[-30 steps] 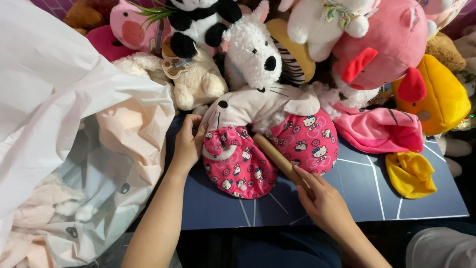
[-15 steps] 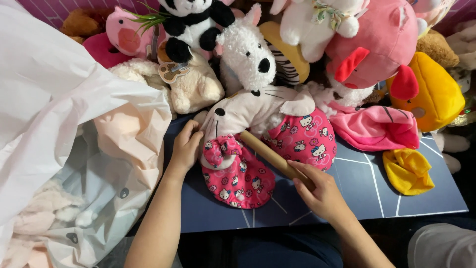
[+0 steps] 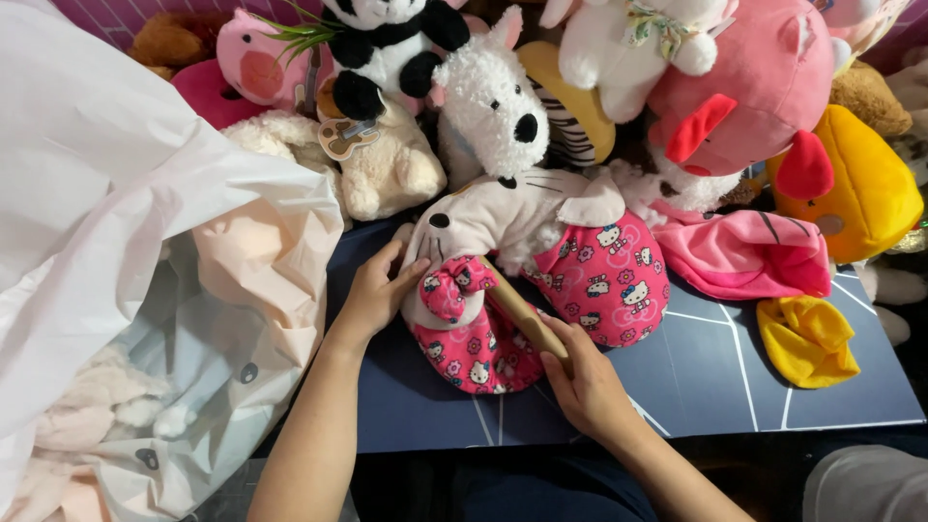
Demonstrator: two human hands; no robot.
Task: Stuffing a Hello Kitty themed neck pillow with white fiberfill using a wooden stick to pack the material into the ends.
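The left hand (image 3: pixel 372 290) now presses the white cat plush in pink printed pyjamas (image 3: pixel 522 280) on the dark blue surface (image 3: pixel 735 377); the right hand (image 3: pixel 580 382), shifted lower, grasps a wooden stick (image 3: pixel 517 314) pushed deeper inside it.

Hands: I count two, left (image 3: pixel 372 293) and right (image 3: pixel 585 382)
Wooden sticks: one (image 3: pixel 522 314)
Plush toys in pink patterned pyjamas: one (image 3: pixel 541 261)
Panda plush toys: one (image 3: pixel 387 43)
White plastic bags: one (image 3: pixel 106 193)
Worktops: one (image 3: pixel 773 387)
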